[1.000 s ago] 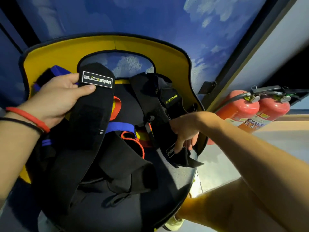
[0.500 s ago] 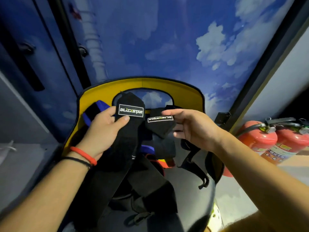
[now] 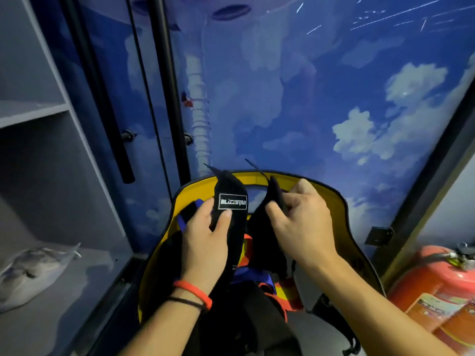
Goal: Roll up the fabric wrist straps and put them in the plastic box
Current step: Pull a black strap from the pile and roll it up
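Straps hang from both hands above a yellow-lined bin (image 3: 331,199). The left hand (image 3: 205,237) grips the labelled strap (image 3: 228,183), a black one marked BLIZZSTAR. Its thumb presses just under the label and its fingers curl behind the cloth. This strap's end points to 12 o'clock and its length falls flat, not rolled, toward 6 into the bin.

At 3 o'clock of it, the right hand (image 3: 300,227) pinches the top of a second strap (image 3: 259,235), also black, between thumb and curled fingers. This one too hangs down into the bin.

The bin holds more black, blue and orange webbing. A red band (image 3: 195,291) and a thin black one circle the left wrist.

From the bin, an extinguisher (image 3: 437,283) stands at 4 o'clock, and grey shelves (image 3: 30,114) with a plastic bag (image 3: 33,268) are at 9. A sky mural (image 3: 308,111) is at 12.
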Demonstrator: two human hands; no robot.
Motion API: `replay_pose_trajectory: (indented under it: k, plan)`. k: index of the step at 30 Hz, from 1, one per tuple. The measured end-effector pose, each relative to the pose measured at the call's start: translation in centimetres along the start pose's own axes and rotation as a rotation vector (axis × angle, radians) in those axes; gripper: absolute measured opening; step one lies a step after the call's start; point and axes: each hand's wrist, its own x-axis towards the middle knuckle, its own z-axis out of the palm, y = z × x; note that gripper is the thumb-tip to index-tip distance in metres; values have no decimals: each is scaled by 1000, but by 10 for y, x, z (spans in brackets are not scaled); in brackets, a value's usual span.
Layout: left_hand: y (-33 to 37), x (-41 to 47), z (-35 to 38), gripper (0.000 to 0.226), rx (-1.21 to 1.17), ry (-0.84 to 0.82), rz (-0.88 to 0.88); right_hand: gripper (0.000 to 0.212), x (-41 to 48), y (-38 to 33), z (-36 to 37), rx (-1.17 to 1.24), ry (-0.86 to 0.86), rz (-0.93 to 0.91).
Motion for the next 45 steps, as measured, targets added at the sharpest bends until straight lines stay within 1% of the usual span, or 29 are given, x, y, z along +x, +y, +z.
replay_pose_trajectory:
  k: [1, 3, 5, 7, 8, 9, 11, 12, 14, 16, 17, 18, 21, 24, 26, 27, 29, 31, 34, 36, 38, 41, 45]
  plan:
    - [-1, -3, 4, 21, -17, 14, -3, 31, 0, -4, 6, 61, -28, 18]
    - [-6, -5, 13, 27, -39, 34, -15, 28, 0, -11, 17, 258, -98, 70]
    - [-11, -4, 19, 30, -87, 53, -30, 33, 0, -14, 27, 427, -147, 97]
    - [-8, -4, 22, 29, -188, 47, -29, 42, -3, -13, 31, 522, -208, 67]
    - [-6, -3, 22, 30, -242, 30, -35, 44, -5, -11, 31, 544, -268, 35]
    - [-4, -2, 22, 32, -296, 17, -47, 40, -7, -7, 32, 551, -344, -5]
    - [-5, 2, 20, 36, -377, 36, -91, 19, -8, 1, 35, 475, -458, -97]
    - [-7, 5, 20, 35, -413, 48, -112, 11, -8, 7, 36, 395, -458, -134]
    - [-9, 8, 20, 31, -454, 46, -137, 13, -5, 17, 39, 260, -369, -173]
    - [-10, 12, 21, 31, -453, 35, -137, 16, 0, 19, 35, 223, -296, -148]
    - [-10, 14, 20, 32, -453, 32, -135, 18, 2, 18, 32, 244, -278, -120]
    - [-12, 17, 20, 32, -457, 33, -137, 21, 4, 17, 30, 325, -273, -62]
    - [-17, 21, 19, 33, -471, 36, -148, 30, 12, 14, 25, 844, -304, 220]
    - [-18, 20, 21, 33, -473, 29, -136, 42, 17, 11, 32, 1262, -288, 459]
    - [-19, 21, 20, 33, -498, 26, -151, 46, 20, 8, 34, 1428, -296, 547]
    - [-22, 22, 19, 33, -521, 23, -172, 46, 22, 7, 32, 1464, -336, 558]
    - [-28, 26, 14, 35, -547, 14, -206, 45, 24, 6, 28, 1484, -445, 550]
    - [-29, 32, 9, 37, -553, 40, -217, 44, 24, 4, 21, 1465, -524, 513]
    - [-27, 42, 3, 34, -555, 76, -179, 39, 23, 2, 13, 1421, -578, 464]
    - [-27, 44, 1, 34, -542, 77, -165, 36, 22, 1, 14, 1416, -584, 458]
    - [-28, 41, 4, 34, -564, 42, -176, 37, 20, -1, 23, 1432, -515, 443]
    - [-23, 29, 16, 35, -573, -11, -198, 36, 22, -2, 40, 1425, -348, 438]
    - [-18, 20, 21, 36, -644, -74, -243, 36, 23, 2, 50, 1361, -267, 491]
